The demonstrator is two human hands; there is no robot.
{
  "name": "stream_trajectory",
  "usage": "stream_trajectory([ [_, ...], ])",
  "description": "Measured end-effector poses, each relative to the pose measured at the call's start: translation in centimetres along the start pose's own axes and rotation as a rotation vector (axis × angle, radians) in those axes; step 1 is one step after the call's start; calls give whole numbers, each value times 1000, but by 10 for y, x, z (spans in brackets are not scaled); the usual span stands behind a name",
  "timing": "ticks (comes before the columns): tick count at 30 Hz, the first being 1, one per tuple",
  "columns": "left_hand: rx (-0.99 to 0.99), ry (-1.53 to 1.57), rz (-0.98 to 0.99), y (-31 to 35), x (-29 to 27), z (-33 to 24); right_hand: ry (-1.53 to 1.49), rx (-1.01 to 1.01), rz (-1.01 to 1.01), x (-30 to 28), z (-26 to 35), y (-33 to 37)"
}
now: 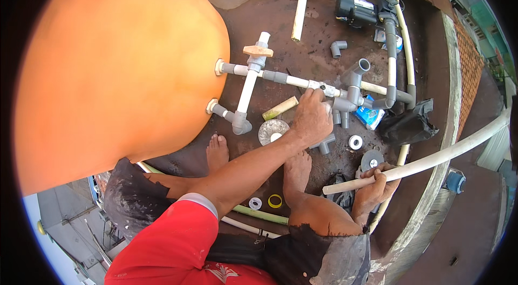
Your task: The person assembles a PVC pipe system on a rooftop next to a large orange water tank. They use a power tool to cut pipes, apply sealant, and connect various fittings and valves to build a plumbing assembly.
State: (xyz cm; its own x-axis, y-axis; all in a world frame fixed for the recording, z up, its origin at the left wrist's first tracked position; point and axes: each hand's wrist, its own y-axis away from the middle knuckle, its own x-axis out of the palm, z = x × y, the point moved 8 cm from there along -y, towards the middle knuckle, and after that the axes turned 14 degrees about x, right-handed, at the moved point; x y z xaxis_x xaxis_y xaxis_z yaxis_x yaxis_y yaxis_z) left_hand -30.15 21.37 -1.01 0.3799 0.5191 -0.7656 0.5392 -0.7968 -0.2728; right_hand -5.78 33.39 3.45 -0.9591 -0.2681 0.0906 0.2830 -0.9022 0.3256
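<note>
My left hand [313, 116] reaches across to a whitish pipe fitting [322, 88] with a small black knob, its fingers closed on it. That fitting sits in a line of white and grey pipe from the orange tank [124, 69] to a cluster of grey tees and elbows [352, 99]. Lower right, my right hand [375, 190] is wrapped round a long white pipe [431, 162], one end pointing left, the other rising toward the right edge. Nearer the tank, a valve with a tan handle [258, 51] stands on a branch of the line.
A dark pump [357, 9] stands far right, joined to upright grey pipe. Lying about are a loose grey elbow [338, 48], a grey tee [324, 144], a pipe offcut [280, 108], white tape [355, 142], a yellow ring [275, 201] and a black bag [409, 123]. My bare feet are below the pipes.
</note>
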Motion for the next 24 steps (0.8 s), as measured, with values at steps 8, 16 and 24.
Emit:
stream_trajectory([
  [8, -504, -344, -279, -161, -77, 158, 153, -67, 305, 49, 5, 3],
  [16, -945, 874, -161, -153, -30, 228, 196, 47, 380, 58, -1, 4],
  [24, -1012, 665, -267, -121, -33, 187, 154, 74, 367, 76, 7, -4],
])
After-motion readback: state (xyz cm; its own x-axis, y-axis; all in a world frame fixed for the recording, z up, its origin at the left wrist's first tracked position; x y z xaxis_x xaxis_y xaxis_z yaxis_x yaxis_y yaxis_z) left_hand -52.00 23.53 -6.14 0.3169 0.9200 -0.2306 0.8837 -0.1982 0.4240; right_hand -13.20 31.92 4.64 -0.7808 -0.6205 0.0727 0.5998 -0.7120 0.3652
